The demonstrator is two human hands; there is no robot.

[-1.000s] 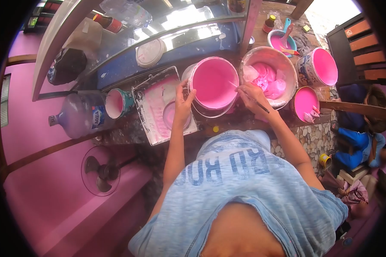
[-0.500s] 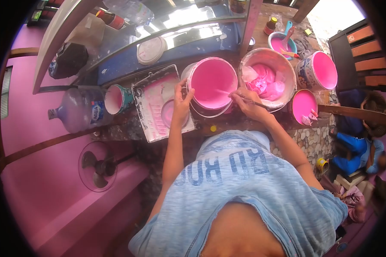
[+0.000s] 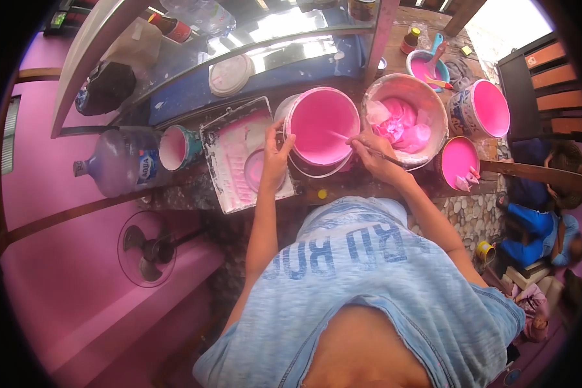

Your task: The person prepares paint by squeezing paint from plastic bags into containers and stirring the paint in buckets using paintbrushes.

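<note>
A white bucket (image 3: 323, 126) with pink paint inside stands on the table in front of me. My left hand (image 3: 278, 154) grips its left rim, thumb at the near edge and fingers round the outside. In my right hand (image 3: 374, 156) is a thin stick (image 3: 337, 135), held like a pen. The stick's pale end reaches over the right side of the bucket into the pink; its dark end points toward my wrist. Just right of the bucket is a wide basin (image 3: 438, 141) holding pink-stained plastic bags (image 3: 401, 124).
Left of the bucket lie a paint tray (image 3: 227, 200), a teal-sided pot (image 3: 191, 149) and a large water bottle (image 3: 113, 165). To the right stand a pink paint tin (image 3: 459, 158), a patterned bucket (image 3: 488, 107) and a bowl with brushes (image 3: 420, 68). People sit at far right.
The camera view has shifted very slightly. Both hands keep their holds on the bucket and the stick, with hardly any movement.
</note>
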